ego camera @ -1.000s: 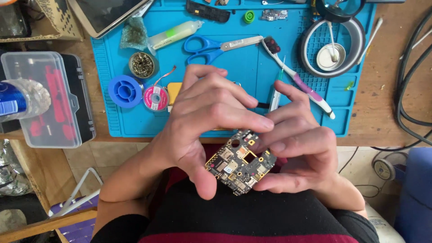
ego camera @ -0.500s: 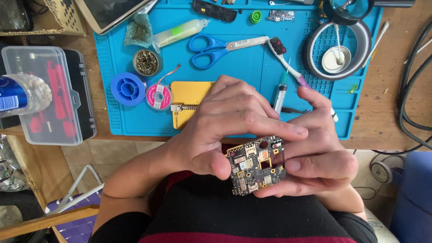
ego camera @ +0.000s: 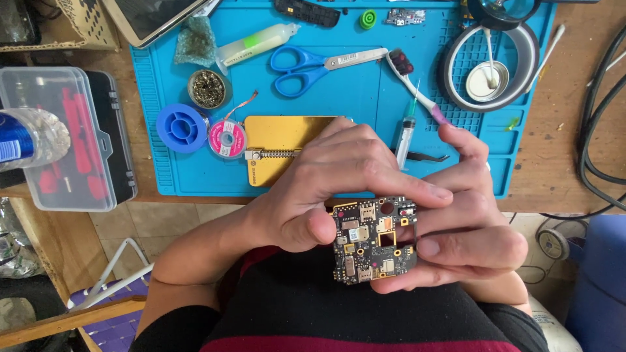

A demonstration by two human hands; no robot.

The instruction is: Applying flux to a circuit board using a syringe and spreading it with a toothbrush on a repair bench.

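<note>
Plainly, the riskiest thing is that the circuit board (ego camera: 373, 240) is held over the person's lap, off the edge of the blue work mat (ego camera: 365, 98), not resting on any surface. The left hand (ego camera: 326, 189) curls over its upper left side, thumb pressed on the left edge and forefinger stretched along the top; the right hand (ego camera: 469, 228) cradles it from the right and below, fingers wrapped under the lower edge. Both hands are closed on the board, so a slip or a twist between them could, I judge, drop it to the floor or flex it, and a thumb pressing on the small components might loosen one. Going left to right among the containers: the clear plastic case (ego camera: 72, 140) at the left edge holds red pieces, their kind too blurred to tell, and a clear bottle (ego camera: 29, 137) lies across its lid. Next, a small round tin (ego camera: 208, 88) holds brassy wire wool, with a blue spool (ego camera: 182, 127) and a pink reel (ego camera: 228, 139) beside it. A yellow holder plate (ego camera: 280, 146) sits partly hidden behind the left hand. Farther right, a ring of tape (ego camera: 486, 68) encircles a small round dish (ego camera: 486, 78) with a white swab resting across it.
</note>
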